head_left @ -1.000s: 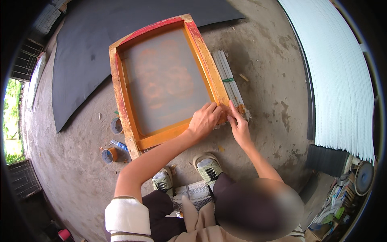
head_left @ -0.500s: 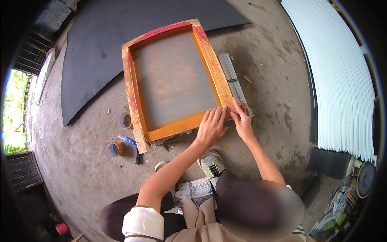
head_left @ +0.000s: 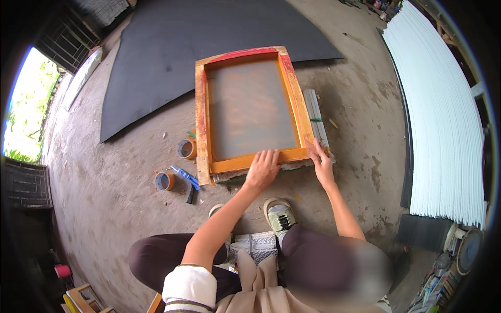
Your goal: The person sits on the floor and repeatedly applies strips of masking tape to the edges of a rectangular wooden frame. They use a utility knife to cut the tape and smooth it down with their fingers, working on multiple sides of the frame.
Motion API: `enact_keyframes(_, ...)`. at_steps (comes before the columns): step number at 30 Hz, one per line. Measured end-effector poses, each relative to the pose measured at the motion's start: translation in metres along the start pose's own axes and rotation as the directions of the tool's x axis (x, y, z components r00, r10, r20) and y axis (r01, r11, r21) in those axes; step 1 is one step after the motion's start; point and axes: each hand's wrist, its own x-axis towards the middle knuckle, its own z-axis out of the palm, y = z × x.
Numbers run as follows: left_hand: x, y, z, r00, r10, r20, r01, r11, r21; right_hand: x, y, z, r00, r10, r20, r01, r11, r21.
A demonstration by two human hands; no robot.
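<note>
A screen printing frame of orange-stained wood with red-smeared edges lies in front of me. Grey mesh with faint orange patches spans it. My left hand has its fingers hooked over the near bar, around the middle. At the near right corner, my right hand grips the frame, thumb and fingers on either side of the wood. Beneath the near edge, part of a stack shows, mostly hidden by the frame.
Left of the frame sit two tape rolls and a blue-handled cutter. A bundle of grey strips lies along its right side. Beyond spreads a large black sheet; pale corrugated sheets are piled at right.
My left hand has slid left along the near bar, away from my right hand. The right hand stays at the corner. The whole view has shifted, placing the frame farther right and lower.
</note>
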Motion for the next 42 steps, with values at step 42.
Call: enact_keyframes(42,-0.082,-0.13,-0.036,0.574,-0.819,0.021,0.423,0.274,-0.864,0.017,-0.15,0.216,0.752,-0.226,0.619,0.435,0.876,-0.208)
